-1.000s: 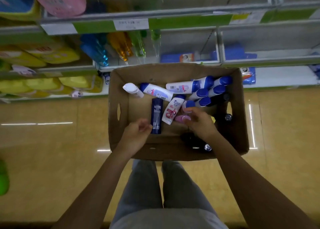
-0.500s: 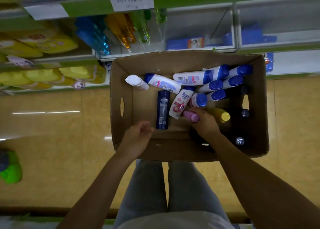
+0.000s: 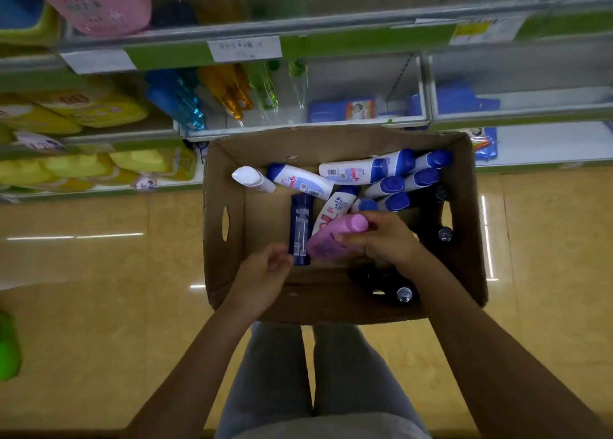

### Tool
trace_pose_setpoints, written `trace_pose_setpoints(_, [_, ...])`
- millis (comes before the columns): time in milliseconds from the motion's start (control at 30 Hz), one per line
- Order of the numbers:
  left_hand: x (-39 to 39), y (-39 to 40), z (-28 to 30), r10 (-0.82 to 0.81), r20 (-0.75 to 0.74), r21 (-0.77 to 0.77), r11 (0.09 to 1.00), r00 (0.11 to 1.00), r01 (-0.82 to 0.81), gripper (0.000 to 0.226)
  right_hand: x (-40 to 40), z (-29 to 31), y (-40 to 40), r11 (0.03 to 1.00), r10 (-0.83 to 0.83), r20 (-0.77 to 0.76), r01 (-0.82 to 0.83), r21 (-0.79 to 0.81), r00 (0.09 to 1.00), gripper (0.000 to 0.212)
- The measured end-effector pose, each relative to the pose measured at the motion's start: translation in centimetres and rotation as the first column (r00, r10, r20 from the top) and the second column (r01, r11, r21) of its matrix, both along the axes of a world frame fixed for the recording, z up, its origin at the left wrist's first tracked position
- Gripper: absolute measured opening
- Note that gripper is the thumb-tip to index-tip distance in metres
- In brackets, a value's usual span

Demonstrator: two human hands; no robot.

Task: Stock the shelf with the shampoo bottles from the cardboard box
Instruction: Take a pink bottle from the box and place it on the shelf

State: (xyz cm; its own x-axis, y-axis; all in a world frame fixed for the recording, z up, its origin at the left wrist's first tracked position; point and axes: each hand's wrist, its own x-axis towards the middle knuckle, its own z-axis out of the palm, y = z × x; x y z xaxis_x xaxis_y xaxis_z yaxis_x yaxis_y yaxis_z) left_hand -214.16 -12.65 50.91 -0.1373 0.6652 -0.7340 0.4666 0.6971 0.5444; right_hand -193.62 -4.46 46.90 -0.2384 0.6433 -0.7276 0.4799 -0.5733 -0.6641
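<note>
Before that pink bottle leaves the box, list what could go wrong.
1. The right hand holds the pink bottle by one side only; it might slip back into the box.
2. Lifting it may knock the dark blue bottle lying beside it.
3. The left hand holds nothing, so it gives no support.

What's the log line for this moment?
right hand: grips pink bottle | left hand: empty, over box | shelf: not yet stocked
</note>
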Motion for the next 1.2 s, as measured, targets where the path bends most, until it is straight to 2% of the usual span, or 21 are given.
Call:
trace_pose_setpoints(133, [0.2, 1.0, 2.0, 0.039, 0.075, 0.035, 0.999, 0.996, -0.042, 0.055, 0.3, 4.5, 1.9, 0.999, 0.016, -0.219, -0.023, -0.031, 0.976, 0.031])
trace_pose_setpoints(200, [0.1, 1.4, 3.3, 0.054, 0.138, 0.050, 0.997, 0.989, -0.061, 0.065, 0.2, 6.8, 2.8, 0.999, 0.023, -0.274, -0.031, -0.024, 0.961, 0.028])
trace_pose_setpoints(367, [-0.2, 1.5, 6.0, 0.054, 0.387, 0.127, 0.986, 0.920, -0.112, 0.051, -0.4, 12.3, 4.4, 0.996, 0.082, -0.364, -0.062, 0.065, 0.928, 0.036])
trace_pose_setpoints(433, [-0.2, 1.2, 6.9, 0.040, 0.410, 0.195, 0.972, 0.911, -0.130, 0.046, -0.7, 14.4, 4.9, 0.995, 0.084, -0.398, -0.052, 0.091, 0.914, 0.032])
trace_pose_setpoints(600, [1.2, 1.1, 10.2, 0.159, 0.462, 0.328, 0.884, 0.873, -0.334, 0.040, -2.6, 18.2, 5.0, 0.975, 0.029, -0.422, 0.067, 0.212, 0.906, 0.022])
trace_pose_setpoints(733, [1.7, 1.3, 12.7, 0.222, 0.496, 0.390, 0.807, 0.839, -0.444, 0.039, -3.8, 20.3, 4.6, 0.971, -0.005, -0.464, 0.115, 0.209, 0.886, 0.035])
trace_pose_setpoints(800, [1.7, 1.5, 13.9, 0.229, 0.517, 0.380, 0.802, 0.825, -0.461, 0.042, -4.4, 21.3, 4.6, 0.969, -0.042, -0.507, 0.159, 0.190, 0.861, 0.035])
trace_pose_setpoints(833, [1.5, 1.7, 14.4, 0.221, 0.565, 0.344, 0.813, 0.795, -0.470, 0.045, -4.7, 21.8, 4.6, 0.969, -0.050, -0.535, 0.171, 0.178, 0.843, 0.032])
trace_pose_setpoints(867, [1.3, 2.0, 15.0, 0.215, 0.650, 0.277, 0.826, 0.729, -0.490, 0.047, -4.9, 22.3, 4.7, 0.970, -0.049, -0.568, 0.175, 0.169, 0.822, 0.028])
trace_pose_setpoints(933, [0.9, 2.5, 16.3, 0.196, 0.819, 0.131, 0.851, 0.539, -0.509, 0.051, -5.3, 23.2, 4.8, 0.971, -0.043, -0.636, 0.183, 0.156, 0.771, 0.022])
trace_pose_setpoints(967, [0.8, 2.8, 16.9, 0.170, 0.848, 0.124, 0.856, 0.501, -0.502, 0.051, -5.4, 23.6, 4.8, 0.970, -0.046, -0.661, 0.191, 0.149, 0.749, 0.023])
trace_pose_setpoints(1033, [0.8, 3.0, 17.5, 0.137, 0.822, 0.196, 0.843, 0.552, -0.501, 0.048, -5.6, 24.2, 4.8, 0.965, -0.057, -0.669, 0.212, 0.154, 0.741, 0.029])
trace_pose_setpoints(1100, [1.0, 3.1, 17.4, 0.122, 0.713, 0.318, 0.821, 0.690, -0.474, 0.056, -5.7, 24.8, 4.8, 0.954, -0.050, -0.626, 0.222, 0.201, 0.778, 0.030])
trace_pose_setpoints(1167, [1.3, 3.1, 17.4, 0.089, 0.539, 0.448, 0.812, 0.838, -0.374, 0.068, -5.8, 25.4, 4.8, 0.935, -0.023, -0.564, 0.218, 0.281, 0.825, 0.031])
trace_pose_setpoints(1200, [1.4, 3.1, 17.4, 0.070, 0.463, 0.498, 0.804, 0.883, -0.325, 0.068, -5.9, 25.7, 4.7, 0.923, -0.009, -0.527, 0.210, 0.322, 0.850, 0.033])
